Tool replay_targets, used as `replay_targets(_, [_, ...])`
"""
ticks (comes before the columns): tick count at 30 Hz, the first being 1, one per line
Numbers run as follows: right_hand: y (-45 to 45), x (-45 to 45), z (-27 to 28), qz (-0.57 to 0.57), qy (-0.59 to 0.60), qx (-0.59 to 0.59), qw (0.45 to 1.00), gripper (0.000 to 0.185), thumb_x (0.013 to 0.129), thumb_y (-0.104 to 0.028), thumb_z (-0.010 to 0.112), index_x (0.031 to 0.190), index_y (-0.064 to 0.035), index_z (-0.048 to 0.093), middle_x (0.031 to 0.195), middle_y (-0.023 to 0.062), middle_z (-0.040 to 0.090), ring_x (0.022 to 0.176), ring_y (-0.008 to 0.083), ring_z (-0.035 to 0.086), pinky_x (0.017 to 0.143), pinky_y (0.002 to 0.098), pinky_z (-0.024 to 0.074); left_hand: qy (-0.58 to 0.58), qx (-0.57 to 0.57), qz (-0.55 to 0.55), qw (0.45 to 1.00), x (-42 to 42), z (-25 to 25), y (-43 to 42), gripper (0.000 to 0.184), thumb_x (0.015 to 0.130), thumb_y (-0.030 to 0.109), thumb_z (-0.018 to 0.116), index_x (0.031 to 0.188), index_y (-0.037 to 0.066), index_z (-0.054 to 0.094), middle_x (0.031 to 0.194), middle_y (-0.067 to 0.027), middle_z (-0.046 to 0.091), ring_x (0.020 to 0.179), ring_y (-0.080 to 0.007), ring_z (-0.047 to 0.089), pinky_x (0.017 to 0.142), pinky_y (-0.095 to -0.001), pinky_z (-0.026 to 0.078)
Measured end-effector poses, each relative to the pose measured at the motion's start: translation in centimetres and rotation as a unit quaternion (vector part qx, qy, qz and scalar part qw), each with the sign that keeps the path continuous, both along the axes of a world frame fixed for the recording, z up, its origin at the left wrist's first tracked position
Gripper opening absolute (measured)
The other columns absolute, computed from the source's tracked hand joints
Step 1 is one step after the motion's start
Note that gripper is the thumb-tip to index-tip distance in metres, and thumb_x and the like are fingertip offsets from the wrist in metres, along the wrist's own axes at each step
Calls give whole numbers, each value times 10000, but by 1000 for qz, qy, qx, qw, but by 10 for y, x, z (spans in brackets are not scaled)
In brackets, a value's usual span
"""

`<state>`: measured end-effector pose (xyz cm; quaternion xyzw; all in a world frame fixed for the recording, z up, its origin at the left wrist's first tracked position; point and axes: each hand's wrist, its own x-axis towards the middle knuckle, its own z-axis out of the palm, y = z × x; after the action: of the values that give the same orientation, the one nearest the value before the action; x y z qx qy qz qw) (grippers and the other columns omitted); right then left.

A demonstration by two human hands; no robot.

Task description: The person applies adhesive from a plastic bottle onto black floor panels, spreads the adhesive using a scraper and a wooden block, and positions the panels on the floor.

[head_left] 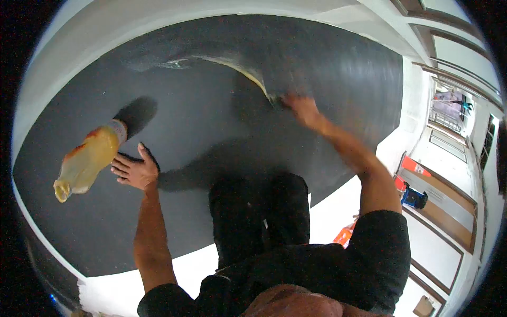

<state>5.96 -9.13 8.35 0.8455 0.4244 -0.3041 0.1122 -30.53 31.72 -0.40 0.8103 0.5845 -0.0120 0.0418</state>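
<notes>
Left hand (135,173): fingers splayed beside plastic bottle (91,158). Right hand (303,110): fingers blurred, grip undeterminable; adjacent yellowish streak (253,79) likely warrants even strokes.

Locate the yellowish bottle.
In the head view, the bottle is on the dark surface at the left, just left of the person's left hand.

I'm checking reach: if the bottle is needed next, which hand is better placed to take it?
Left, I'd judge: the left hand is spread open beside the bottle, while the right hand, blurred, is well away, near one end of the pale streak.
</notes>
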Motion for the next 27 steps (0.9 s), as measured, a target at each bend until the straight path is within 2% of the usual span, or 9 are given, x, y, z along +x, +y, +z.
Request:
replay_targets(4, [-49, -76, -11, -189, -3, -19, 982, 540, 842, -209, 702, 1364, -163, 572, 1333, 179, 617, 1133, 419, 632, 936, 514, 519, 16, 14, 4, 1000, -5, -4, 1, 996, 924, 780, 376, 1586, 53, 224, 1651, -213, 191, 1518, -430, 166, 1185, -643, 148])
replay_targets(6, [-51, -79, -49, -459, -133, -8, 878, 362, 886, -258, 655, 1218, -113, 647, 1160, 200, 682, 1056, 403, 667, 832, 521, 533, 6, 1, 10, 1000, -6, -1, 1, 1000, 922, 775, 385, 1589, 51, 211, 1648, -223, 188, 1518, -440, 157, 1187, -652, 123])
replay_targets(10, [123, -29, -37, -558, -97, 139, 812, 367, 863, -309, 641, 995, 31, 680, 995, 271, 698, 968, 451, 681, 828, 544, 519, -7, -44, 12, 999, -2, 10, 2, 1030, 923, 770, 381, 1592, 20, 154, 1631, -272, 177, 1521, -459, 103, 1186, -658, 105])
replay_targets(13, [250, -16, -34, -379, -87, 150, 909, 393, 850, -316, 625, 1092, -14, 692, 1131, 229, 696, 1077, 414, 662, 907, 508, 514, -21, -46, 5, 999, -4, 7, 4, 1037, 919, 770, 393, 1583, 5, 167, 1624, -272, 186, 1512, -484, 100, 1183, -669, 96])
replay_targets(16, [345, -21, -28, -307, -56, 155, 937, 364, 816, -283, 652, 1072, -29, 707, 1139, 192, 697, 1097, 401, 654, 933, 504, 516, -5, -52, 7, 999, -8, 4, 6, 1033, 906, 776, 422, 1591, 39, 185, 1641, -247, 183, 1504, -478, 162, 1172, -671, 140])
replay_targets(18, [370, -20, -19, -128, -36, 48, 990, 324, 828, -235, 664, 1110, -81, 702, 1208, 148, 680, 1086, 386, 664, 924, 504, 527, -11, -56, -4, 998, -11, 5, 4, 1027, 909, 773, 422, 1589, 38, 193, 1640, -247, 186, 1502, -478, 169, 1167, -677, 148])
replay_targets(19, [360, -16, -16, -134, -40, 41, 989, 324, 828, -235, 664, 1110, -81, 702, 1208, 148, 680, 1086, 386, 664, 924, 504, 527, -15, -39, -7, 999, -12, 3, 4, 1019, 913, 769, 419, 1587, 38, 197, 1640, -246, 185, 1500, -479, 177, 1161, -681, 162])
replay_targets(21, [330, -8, -12, 71, -68, 77, 992, 355, 816, -170, 685, 1170, -139, 680, 1265, 104, 651, 1121, 345, 657, 931, 497, 527, -25, 1, -20, 999, -12, -2, 4, 992, 924, 758, 414, 1576, 34, 226, 1636, -243, 206, 1488, -484, 213, 1140, -695, 207])
replay_targets(27, [173, -25, 1, 155, -68, 65, 983, 440, 793, -110, 708, 1223, -184, 657, 1211, 52, 642, 1215, 282, 603, 1019, 479, 467, -21, 13, -24, 999, -8, -1, 3, 1020, 920, 780, 385, 1586, 31, 194, 1645, -233, 182, 1501, -474, 174, 1141, -696, 188])
